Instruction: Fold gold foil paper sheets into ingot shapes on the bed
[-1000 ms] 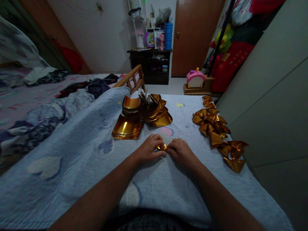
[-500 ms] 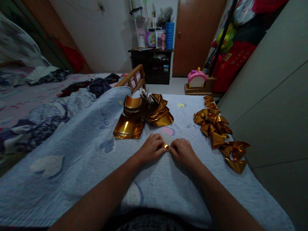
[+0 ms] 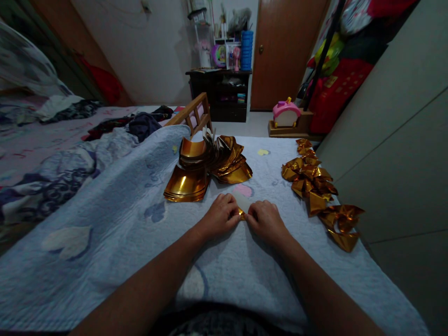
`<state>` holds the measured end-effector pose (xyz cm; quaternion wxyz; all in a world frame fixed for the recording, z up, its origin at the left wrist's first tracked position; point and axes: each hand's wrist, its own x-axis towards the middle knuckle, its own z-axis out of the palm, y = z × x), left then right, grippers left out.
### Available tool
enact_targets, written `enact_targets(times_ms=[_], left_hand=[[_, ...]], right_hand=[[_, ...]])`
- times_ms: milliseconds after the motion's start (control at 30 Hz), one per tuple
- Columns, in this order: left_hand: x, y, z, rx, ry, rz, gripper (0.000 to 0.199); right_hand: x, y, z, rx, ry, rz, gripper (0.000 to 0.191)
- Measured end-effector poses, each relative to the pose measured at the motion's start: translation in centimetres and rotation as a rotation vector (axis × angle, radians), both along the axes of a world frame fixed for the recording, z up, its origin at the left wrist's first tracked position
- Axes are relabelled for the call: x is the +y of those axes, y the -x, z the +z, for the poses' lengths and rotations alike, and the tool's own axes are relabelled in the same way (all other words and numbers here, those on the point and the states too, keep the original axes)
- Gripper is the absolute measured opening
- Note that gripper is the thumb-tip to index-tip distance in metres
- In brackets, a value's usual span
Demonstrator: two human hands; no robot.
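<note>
Between my two hands lies a sheet of gold foil paper [image 3: 242, 201], its pale back facing up and a narrow gold fold showing at the near edge. My left hand [image 3: 222, 213] pinches the fold from the left, fingers curled. From the right, my right hand [image 3: 265, 218] pinches the same edge, thumb close to the other thumb. Beyond them a fanned stack of gold foil sheets [image 3: 189, 182] rests on the quilt. Folded gold paper pieces [image 3: 317, 179] run in a line along the right side, with a larger one [image 3: 343, 224] nearest me.
A pale blue quilt [image 3: 140, 252] covers the surface under my hands. To the left is a bed with crumpled bedding [image 3: 80, 158], and a wooden rail [image 3: 191, 112] stands behind the stack. A light cabinet wall [image 3: 395, 163] borders the right edge.
Both hands keep their pinch on the paper's near edge, with only a tiny shift of the fingers. The stack and the folded pieces stay in place.
</note>
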<state>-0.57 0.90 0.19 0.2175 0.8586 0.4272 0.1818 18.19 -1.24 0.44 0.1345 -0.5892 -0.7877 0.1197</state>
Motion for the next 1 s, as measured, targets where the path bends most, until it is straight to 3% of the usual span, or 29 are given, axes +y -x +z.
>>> enact_targets(times_ms=[300, 700, 1000], left_hand=[[-0.03, -0.1, -0.02, 0.008, -0.002, 0.018, 0.01], [0.06, -0.14, 0.56, -0.016, 0.054, 0.015, 0.004], [0.15, 0.11, 0.28, -0.036, 0.043, -0.005, 0.011]], right_hand=[[-0.02, 0.35, 1.0, -0.054, 0.108, -0.032, 0.02], [-0.08, 0.37, 0.71, -0.068, 0.092, -0.023, 0.022], [-0.08, 0.55, 0.82, -0.111, 0.101, -0.028, 0.021]])
